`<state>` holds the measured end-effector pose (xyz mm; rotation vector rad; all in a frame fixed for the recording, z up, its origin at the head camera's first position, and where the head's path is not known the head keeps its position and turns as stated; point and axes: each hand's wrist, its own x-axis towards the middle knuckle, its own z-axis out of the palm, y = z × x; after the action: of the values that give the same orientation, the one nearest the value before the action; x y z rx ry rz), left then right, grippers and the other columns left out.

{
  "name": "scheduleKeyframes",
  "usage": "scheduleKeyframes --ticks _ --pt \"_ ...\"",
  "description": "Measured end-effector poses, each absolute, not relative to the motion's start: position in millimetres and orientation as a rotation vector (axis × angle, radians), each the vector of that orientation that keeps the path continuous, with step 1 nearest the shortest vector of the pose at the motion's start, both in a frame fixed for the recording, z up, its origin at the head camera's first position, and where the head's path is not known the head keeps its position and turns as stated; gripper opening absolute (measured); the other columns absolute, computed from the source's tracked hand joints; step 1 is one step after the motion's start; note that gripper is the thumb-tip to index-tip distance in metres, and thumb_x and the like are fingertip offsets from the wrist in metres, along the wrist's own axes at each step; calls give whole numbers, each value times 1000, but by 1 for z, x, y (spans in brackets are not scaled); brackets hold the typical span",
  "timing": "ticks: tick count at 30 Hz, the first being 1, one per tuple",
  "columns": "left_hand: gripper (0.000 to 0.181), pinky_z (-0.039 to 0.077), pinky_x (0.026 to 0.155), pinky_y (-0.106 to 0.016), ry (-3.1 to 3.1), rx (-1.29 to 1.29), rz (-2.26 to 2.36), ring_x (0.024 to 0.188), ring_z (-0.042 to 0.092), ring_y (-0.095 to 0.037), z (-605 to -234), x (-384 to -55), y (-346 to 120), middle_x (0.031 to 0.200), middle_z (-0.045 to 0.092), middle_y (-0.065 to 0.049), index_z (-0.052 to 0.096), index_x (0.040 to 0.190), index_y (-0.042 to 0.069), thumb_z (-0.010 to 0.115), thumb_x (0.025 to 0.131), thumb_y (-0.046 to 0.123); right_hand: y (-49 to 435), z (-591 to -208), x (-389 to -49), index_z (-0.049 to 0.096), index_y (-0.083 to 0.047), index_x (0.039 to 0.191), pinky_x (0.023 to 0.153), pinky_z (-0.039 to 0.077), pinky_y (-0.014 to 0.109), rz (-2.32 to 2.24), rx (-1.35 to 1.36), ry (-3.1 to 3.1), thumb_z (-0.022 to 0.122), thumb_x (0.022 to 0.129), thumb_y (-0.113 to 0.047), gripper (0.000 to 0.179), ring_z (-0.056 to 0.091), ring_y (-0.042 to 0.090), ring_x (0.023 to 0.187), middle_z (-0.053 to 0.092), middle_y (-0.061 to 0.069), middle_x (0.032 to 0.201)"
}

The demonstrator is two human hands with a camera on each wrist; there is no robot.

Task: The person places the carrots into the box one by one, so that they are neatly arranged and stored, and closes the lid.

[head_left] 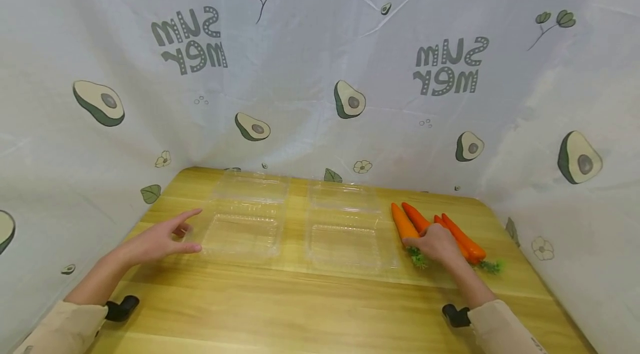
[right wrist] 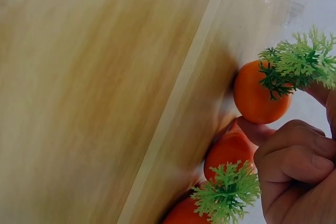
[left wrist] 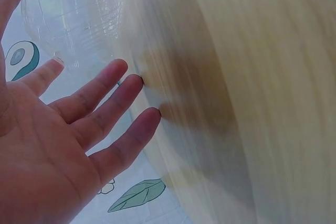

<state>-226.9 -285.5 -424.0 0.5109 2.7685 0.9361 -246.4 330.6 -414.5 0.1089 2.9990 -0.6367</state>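
At the right of the table lie several toy-like carrots (head_left: 465,238) with green leafy tops, side by side. My right hand (head_left: 434,242) pinches the leftmost, lighter orange carrot (head_left: 403,223) near its leafy end. In the right wrist view, one fingertip reaches between this carrot (right wrist: 261,93) and a redder carrot (right wrist: 229,150) beside it, while other fingers are curled. My left hand (head_left: 162,240) is held with fingers spread and nothing in it, by the left edge of a clear plastic box (head_left: 242,251). Its palm (left wrist: 42,145) shows in the left wrist view.
A second clear plastic box (head_left: 345,265) stands between the first box and the carrots, both with lids folded back. They rest on a wooden table (head_left: 280,309). A white curtain (head_left: 300,54) with avocado prints hangs around the back and sides.
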Motion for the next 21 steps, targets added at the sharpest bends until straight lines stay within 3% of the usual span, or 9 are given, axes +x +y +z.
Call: scheduleKeyframes --ticks 21 --pt "89 48 93 -57 2791 517 921 119 58 -39 -423 -229 -286 130 59 -24 28 158 8 74 90 44 331 -413 -251 40 -17 56 50 25 26 -689 107 2972 75 85 -42 53 24 10 50 23 -7 54"
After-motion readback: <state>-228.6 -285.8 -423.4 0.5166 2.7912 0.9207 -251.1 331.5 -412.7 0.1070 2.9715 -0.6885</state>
